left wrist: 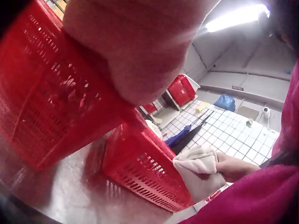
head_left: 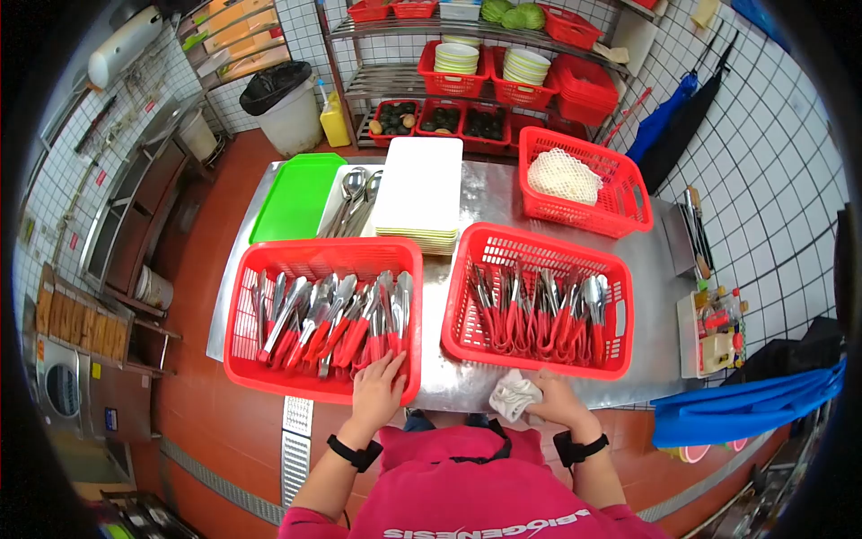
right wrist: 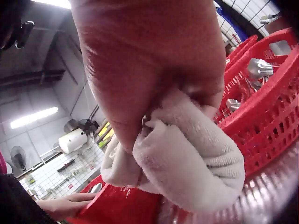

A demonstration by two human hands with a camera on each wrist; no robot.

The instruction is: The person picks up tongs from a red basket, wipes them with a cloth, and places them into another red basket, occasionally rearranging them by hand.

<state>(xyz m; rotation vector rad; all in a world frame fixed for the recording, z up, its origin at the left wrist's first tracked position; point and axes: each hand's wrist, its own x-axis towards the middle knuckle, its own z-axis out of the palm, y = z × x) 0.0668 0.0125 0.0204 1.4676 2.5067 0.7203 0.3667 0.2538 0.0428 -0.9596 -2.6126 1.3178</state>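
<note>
My right hand [head_left: 558, 401] grips a folded white cloth [head_left: 514, 395] at the table's front edge, just below the right red basket [head_left: 539, 361]; the right wrist view shows the cloth [right wrist: 187, 158] bunched beneath the hand [right wrist: 149, 60]. My left hand [head_left: 378, 392] rests on the front right rim of the left red basket [head_left: 314, 388], its fingers extended over the edge. Both baskets hold many metal tongs with red handles. In the left wrist view the hand [left wrist: 135, 42] covers part of the basket [left wrist: 51, 93], hiding its fingertips.
Behind the baskets are a green tray [head_left: 296, 193], serving spoons [head_left: 355, 184], stacked white trays [head_left: 419, 184] and a red basket with a netted white bundle [head_left: 564, 176]. Shelves with bowls stand at the back. Bottles in a rack [head_left: 690, 337] are at the right.
</note>
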